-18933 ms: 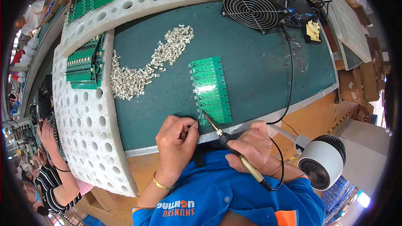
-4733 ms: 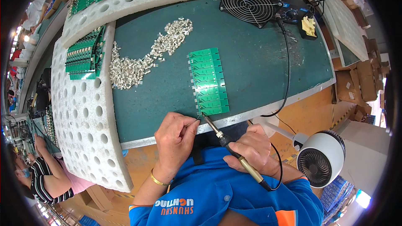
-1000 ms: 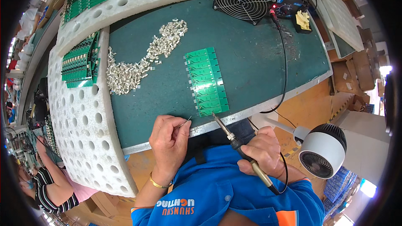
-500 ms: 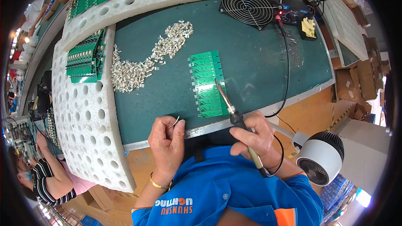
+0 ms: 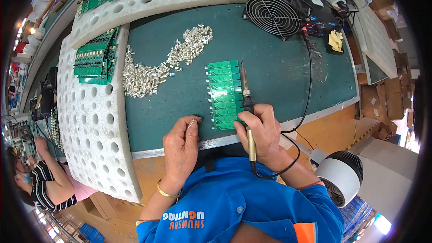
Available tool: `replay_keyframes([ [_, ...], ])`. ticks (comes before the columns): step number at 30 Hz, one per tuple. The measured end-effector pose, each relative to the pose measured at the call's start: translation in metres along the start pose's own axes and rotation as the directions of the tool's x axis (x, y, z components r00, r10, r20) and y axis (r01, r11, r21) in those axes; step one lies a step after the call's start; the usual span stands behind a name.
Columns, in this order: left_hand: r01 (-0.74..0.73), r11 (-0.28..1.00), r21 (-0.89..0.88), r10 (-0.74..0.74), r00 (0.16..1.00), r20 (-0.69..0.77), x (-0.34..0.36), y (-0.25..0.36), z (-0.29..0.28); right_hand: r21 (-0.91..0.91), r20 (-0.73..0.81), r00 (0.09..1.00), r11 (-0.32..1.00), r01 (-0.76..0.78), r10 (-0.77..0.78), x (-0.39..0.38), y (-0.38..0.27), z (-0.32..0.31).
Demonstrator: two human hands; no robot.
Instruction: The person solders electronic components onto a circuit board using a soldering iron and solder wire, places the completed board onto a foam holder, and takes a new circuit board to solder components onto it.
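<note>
Glossy PCB panel [image 5: 221,103] on matt bench top [image 5: 180,96].
PCB panel smooth, w/ bright glare; bench top scuffed in spots, metal-look edge strip [image 5: 218,142]. Soldering iron [image 5: 246,101]: metal shaft, matt blk grip, satin gold-tone rear. Foam slab [image 5: 90,146]: rough, grainy. Connectors [image 5: 144,78]: whitish plastic, metal pins. Shirt [image 5: 211,198]: matt cloth. Bracelet [image 5: 166,193]: shiny gold-tone metal.

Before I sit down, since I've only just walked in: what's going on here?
A person's right hand grips a soldering iron, tip pointing away, close to the right edge of a green circuit board panel. The left hand is at the table's front edge, finger and thumb close together; whether it holds anything is unclear. Small white parts lie heaped left of the panel.
</note>
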State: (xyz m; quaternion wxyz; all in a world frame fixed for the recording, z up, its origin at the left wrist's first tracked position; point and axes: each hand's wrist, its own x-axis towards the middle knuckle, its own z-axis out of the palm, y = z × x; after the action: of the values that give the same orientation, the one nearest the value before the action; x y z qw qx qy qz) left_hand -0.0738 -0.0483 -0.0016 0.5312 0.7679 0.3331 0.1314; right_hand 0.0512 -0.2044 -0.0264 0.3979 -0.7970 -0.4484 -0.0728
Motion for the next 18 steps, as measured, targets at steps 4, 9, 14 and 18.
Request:
replay_keyframes([
  [4, 0.058, 0.998, 0.028, -0.059, 0.997, 0.04, 0.002, 0.002, 0.002, 0.015, -0.025, 1.0, 1.0, 0.011, -0.01, -0.001, 0.006, 0.002],
  [9, 0.114, 0.993, 0.006, -0.114, 0.989, 0.098, 0.007, 0.003, -0.001, 0.04, -0.033, 0.999, 0.999, 0.019, -0.017, 0.0, 0.008, 0.002],
  [14, 0.16, 0.987, -0.02, -0.153, 0.97, 0.186, 0.013, 0.006, 0.002, 0.036, -0.013, 1.0, 0.999, 0.018, -0.018, -0.001, 0.009, -0.001],
  [18, 0.329, 0.939, -0.101, -0.294, 0.919, 0.265, 0.018, 0.004, 0.002, 0.06, -0.005, 1.0, 0.998, 0.002, -0.002, -0.001, 0.013, -0.003],
])
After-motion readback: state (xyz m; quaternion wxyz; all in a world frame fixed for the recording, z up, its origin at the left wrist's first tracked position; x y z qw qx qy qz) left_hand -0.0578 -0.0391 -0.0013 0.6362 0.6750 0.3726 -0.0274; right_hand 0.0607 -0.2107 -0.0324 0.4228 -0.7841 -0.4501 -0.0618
